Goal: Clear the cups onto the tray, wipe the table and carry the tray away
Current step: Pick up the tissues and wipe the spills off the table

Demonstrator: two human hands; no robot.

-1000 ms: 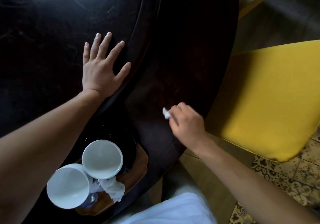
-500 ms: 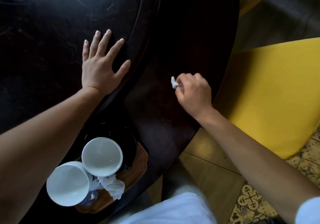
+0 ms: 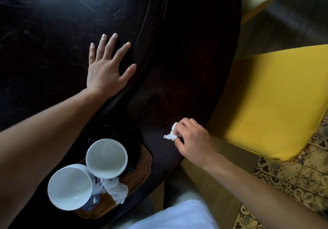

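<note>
Our left hand (image 3: 106,72) lies flat, fingers spread and holding nothing, on the dark round wooden surface (image 3: 53,24). Our right hand (image 3: 192,140) pinches a small crumpled white tissue (image 3: 171,134) against the surface near its right edge. At the near edge, two empty white ceramic cups (image 3: 107,157) sit touching on the brown wooden tray (image 3: 142,168), beside a crumpled white napkin (image 3: 116,189)

2 white cups (image 3: 106,158) (image 3: 70,186) on 1 wooden tray (image 3: 144,165) — along with 1 black saucer (image 3: 132,140) and 1 crumpled napkin (image 3: 116,189). 1 dark round table (image 3: 53,24). 2 bare hands (image 3: 106,71) (image 3: 192,141) — 1 small tissue wad (image 3: 171,134). 1 yellow seat cushion (image 3: 276,97).
</note>
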